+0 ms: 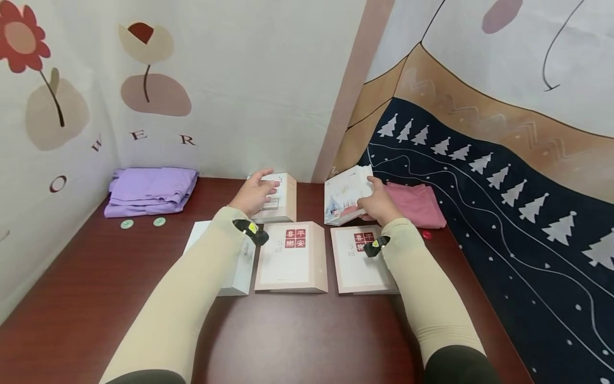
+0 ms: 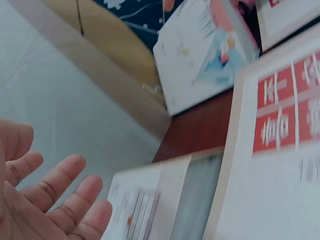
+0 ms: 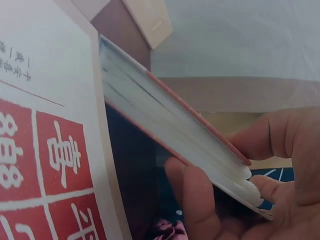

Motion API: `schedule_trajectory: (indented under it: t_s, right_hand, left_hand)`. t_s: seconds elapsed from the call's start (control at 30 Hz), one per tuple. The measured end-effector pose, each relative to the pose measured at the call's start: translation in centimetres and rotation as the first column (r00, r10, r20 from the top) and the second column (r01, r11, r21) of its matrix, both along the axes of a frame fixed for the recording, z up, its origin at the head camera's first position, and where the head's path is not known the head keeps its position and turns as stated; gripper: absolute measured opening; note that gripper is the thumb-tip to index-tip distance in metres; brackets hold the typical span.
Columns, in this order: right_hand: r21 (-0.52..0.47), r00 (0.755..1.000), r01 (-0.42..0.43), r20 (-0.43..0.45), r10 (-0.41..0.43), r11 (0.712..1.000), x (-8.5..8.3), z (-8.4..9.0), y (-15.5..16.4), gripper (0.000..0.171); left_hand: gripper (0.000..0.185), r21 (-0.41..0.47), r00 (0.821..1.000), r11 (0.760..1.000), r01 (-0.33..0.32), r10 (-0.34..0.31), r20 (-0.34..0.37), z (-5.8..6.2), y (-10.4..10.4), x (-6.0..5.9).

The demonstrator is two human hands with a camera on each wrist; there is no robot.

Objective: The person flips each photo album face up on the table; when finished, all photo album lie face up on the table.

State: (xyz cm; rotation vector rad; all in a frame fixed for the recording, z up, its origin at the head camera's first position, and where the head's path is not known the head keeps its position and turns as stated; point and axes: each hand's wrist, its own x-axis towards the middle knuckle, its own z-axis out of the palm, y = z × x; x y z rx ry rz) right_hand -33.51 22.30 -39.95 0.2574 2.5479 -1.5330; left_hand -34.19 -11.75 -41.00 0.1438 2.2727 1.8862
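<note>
My right hand (image 1: 379, 202) grips a thick book (image 1: 342, 193) with a pale winter picture on its cover, tilted at the back of the table. In the right wrist view, thumb and fingers lie on opposite covers of this book (image 3: 165, 115), its page edges between them. My left hand (image 1: 254, 194) is over a second pale book (image 1: 287, 205), fingers spread and loosely bent. The left wrist view shows that hand (image 2: 55, 200) with nothing in it, beside the book (image 2: 172, 200). In front lie a middle book (image 1: 283, 264) and a right book (image 1: 357, 272) with red character squares.
A bluish-white book (image 1: 242, 274) lies front left, partly hidden under my left forearm. Folded purple cloth (image 1: 151, 189) sits at the back left, near two green buttons (image 1: 159, 222). Folded pink cloth (image 1: 417, 205) and a red button (image 1: 426, 234) are at the right. Fabric walls border the table.
</note>
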Motion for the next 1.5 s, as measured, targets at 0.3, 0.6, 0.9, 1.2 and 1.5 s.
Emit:
schedule_trajectory:
  t_s: [0.3, 0.6, 0.9, 1.2, 1.5]
  right_hand:
    - [-0.072, 1.0, 0.025, 0.015, -0.024, 0.997, 0.1, -0.3, 0.6, 0.101]
    - [-0.053, 0.995, -0.028, 0.097, 0.034, 0.998, -1.0, -1.0, -0.3, 0.102]
    - [0.26, 0.995, -0.102, 0.034, 0.096, 0.96, -2.2, -1.2, -1.3, 0.102]
    - [0.112, 0.972, -0.21, -0.084, 0.22, 0.971, -1.9, 0.1, -5.2, 0.084]
    - [0.052, 0.898, -0.433, -0.068, 0.436, 0.9, -1.8, -0.6, -12.1, 0.079]
  left_hand:
    - [0.059, -0.077, 0.998, 0.995, -0.057, 0.057, -0.007, -0.5, -3.4, 0.6]
    - [0.062, -0.087, 0.996, 0.993, -0.082, 0.084, 0.02, -0.9, -4.9, 0.0]
    - [0.06, -0.175, 0.994, 0.979, -0.102, 0.107, 0.023, -1.2, -5.9, 0.2]
    - [0.058, -0.387, 0.999, 0.921, -0.04, 0.047, 0.007, -2.2, -7.9, -0.4]
    - [0.064, -0.469, 0.992, 0.878, 0.09, -0.036, 0.124, -2.9, -8.1, -0.8]
